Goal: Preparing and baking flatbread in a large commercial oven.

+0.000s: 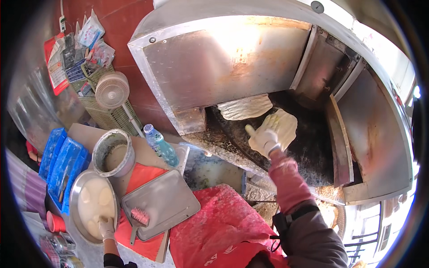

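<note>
My right hand (266,134), in a pale glove and with its fingers spread, lies flat on a sheet of dough (289,125) on the dark round griddle (311,157). Behind it, a second dough sheet (246,108) reaches to the metal hood's lower edge. Far to the left, my gloved left hand (106,227) dips its fingertips into a steel bowl (73,204) of whitish liquid with several pale dough lumps (104,197). Whether those fingers hold any dough cannot be seen.
A batter-coated pot (130,157), plastic bottles (166,150), blue bins (68,160) and a grey tray (167,204) with a pink-bristled brush (140,217) crowd the left table. A white fan (112,89) stands behind. The steel hood (228,63) and an upright metal plate (338,140) border the griddle.
</note>
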Demonstrator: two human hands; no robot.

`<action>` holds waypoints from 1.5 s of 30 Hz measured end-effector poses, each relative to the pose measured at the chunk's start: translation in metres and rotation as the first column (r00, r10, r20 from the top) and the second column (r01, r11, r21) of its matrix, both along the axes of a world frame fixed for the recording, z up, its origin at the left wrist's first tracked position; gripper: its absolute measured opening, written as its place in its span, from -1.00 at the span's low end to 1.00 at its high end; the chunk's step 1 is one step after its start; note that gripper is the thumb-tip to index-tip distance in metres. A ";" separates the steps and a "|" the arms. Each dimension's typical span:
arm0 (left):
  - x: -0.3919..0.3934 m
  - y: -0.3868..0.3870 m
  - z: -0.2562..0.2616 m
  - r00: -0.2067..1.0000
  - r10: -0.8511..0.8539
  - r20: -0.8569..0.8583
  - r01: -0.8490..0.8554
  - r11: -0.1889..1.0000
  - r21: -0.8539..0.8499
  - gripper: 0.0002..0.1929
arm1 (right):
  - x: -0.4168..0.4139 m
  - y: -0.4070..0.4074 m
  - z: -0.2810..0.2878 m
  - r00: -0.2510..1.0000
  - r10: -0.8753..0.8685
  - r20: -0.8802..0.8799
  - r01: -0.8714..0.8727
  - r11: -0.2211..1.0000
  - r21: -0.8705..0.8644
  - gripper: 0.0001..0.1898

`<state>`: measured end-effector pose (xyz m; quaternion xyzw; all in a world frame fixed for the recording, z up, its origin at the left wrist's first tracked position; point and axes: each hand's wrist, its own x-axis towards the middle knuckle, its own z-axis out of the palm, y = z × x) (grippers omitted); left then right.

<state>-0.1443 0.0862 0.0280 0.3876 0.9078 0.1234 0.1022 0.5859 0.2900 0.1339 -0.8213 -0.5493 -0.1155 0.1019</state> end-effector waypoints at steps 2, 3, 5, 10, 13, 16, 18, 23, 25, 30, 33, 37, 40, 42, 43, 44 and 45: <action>0.000 -0.004 -0.001 0.998 -0.021 -0.065 0.024 0.999 0.034 -0.36 | -0.035 -0.019 0.003 0.985 0.048 -0.165 -0.058 0.997 -0.057 0.20; 0.003 -0.005 0.000 0.990 -0.053 -0.130 0.061 0.996 0.063 -0.37 | -0.049 -0.033 0.000 0.987 0.077 -0.138 -0.088 0.993 -0.076 0.21; 0.016 0.001 0.008 0.989 -0.052 -0.137 0.060 0.997 0.056 -0.37 | -0.067 -0.051 -0.012 0.990 0.109 -0.093 -0.113 0.993 -0.041 0.22; 0.016 0.000 0.014 0.982 -0.057 -0.182 0.059 0.998 0.008 -0.37 | -0.102 -0.079 -0.004 0.957 0.283 -0.062 -0.288 0.952 -0.107 0.21; 0.023 -0.001 0.020 0.995 -0.034 -0.097 0.035 0.999 0.018 -0.35 | -0.076 -0.086 -0.014 0.885 0.448 -0.125 -0.426 0.889 0.168 0.16; 0.019 -0.001 0.016 0.998 -0.062 -0.025 0.062 0.998 0.025 -0.32 | -0.015 -0.088 -0.024 0.949 0.197 -0.247 -0.085 0.912 0.402 0.02; 0.009 -0.001 0.008 0.996 -0.063 -0.063 0.062 0.998 -0.021 -0.30 | -0.017 -0.112 -0.027 0.989 0.113 -0.091 -0.098 0.983 0.158 0.01; -0.002 -0.001 -0.006 0.954 -0.107 -0.279 0.100 0.994 -0.040 -0.23 | -0.028 -0.114 0.003 0.978 0.181 -0.101 -0.164 0.974 0.154 0.02; 0.018 0.014 0.008 0.905 -0.152 -0.397 0.120 0.987 -0.104 -0.20 | -0.014 -0.090 -0.006 0.978 0.208 0.013 -0.203 0.941 0.271 0.00; 0.002 0.009 0.009 0.994 -0.066 -0.081 0.053 0.987 -0.154 -0.06 | -0.044 -0.105 -0.028 0.979 0.203 -0.018 -0.204 0.978 -0.049 -0.03; -0.023 0.003 -0.007 0.993 -0.108 -0.038 0.102 0.986 -0.130 -0.04 | -0.050 -0.118 -0.010 0.959 0.272 -0.073 -0.278 0.957 -0.080 -0.02; -0.028 0.012 -0.009 0.942 -0.209 -0.264 0.179 0.975 -0.132 -0.06 | -0.044 -0.058 -0.015 0.913 0.273 -0.304 -0.285 0.959 0.004 0.01; 0.007 0.024 0.004 0.987 -0.136 -0.089 0.132 0.990 -0.054 -0.23 | -0.082 -0.058 -0.015 0.995 0.101 0.019 -0.100 0.993 -0.064 0.06; 0.013 0.026 0.012 0.992 -0.123 0.007 0.123 0.989 -0.084 -0.35 | -0.100 -0.073 -0.005 0.995 0.096 -0.033 -0.099 0.990 -0.105 0.09; -0.003 0.026 0.008 0.985 -0.086 0.150 0.112 0.978 -0.175 -0.42 | -0.105 -0.076 -0.003 0.996 0.083 -0.039 -0.086 0.992 -0.096 0.09; -0.019 0.024 -0.003 0.984 -0.139 0.112 0.158 0.970 -0.184 -0.45 | -0.106 -0.081 -0.001 0.988 0.141 -0.062 -0.147 0.983 -0.109 0.09; -0.028 0.028 -0.012 0.976 -0.204 0.075 0.215 0.957 -0.196 -0.47 | -0.104 -0.087 0.001 0.979 0.186 -0.086 -0.196 0.973 -0.121 0.09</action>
